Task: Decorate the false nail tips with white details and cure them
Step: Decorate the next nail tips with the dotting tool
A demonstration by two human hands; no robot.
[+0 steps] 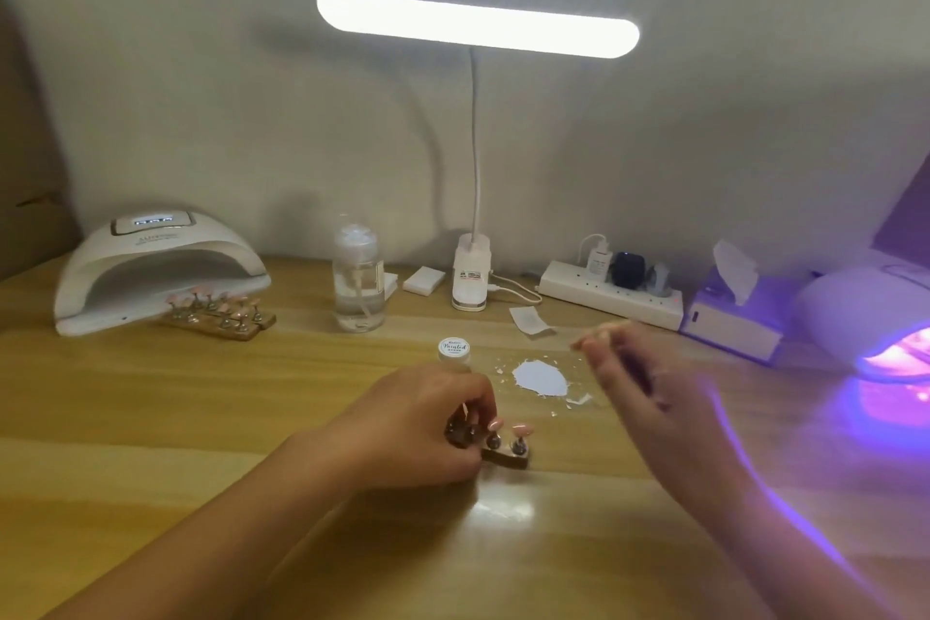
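Observation:
A small wooden holder point(506, 457) with pink false nail tips point(521, 429) on metal stands sits on the table in front of me. My left hand point(417, 423) grips its left end, fingers curled round the stands there. My right hand point(649, 388) hovers blurred above the table to the right, fingers loosely spread, nothing visible in it. A patch of white gel point(541, 378) lies on a clear sheet behind the holder. A small white-lidded jar point(454, 350) stands next to it.
A white curing lamp point(151, 267) stands at the back left with another holder of pink tips point(221, 310) before it. A second lamp point(875, 317) glows purple at the right. A clear pump bottle point(358, 277), desk lamp base point(470, 277), power strip point(609, 292) and tissue box point(729, 312) line the back.

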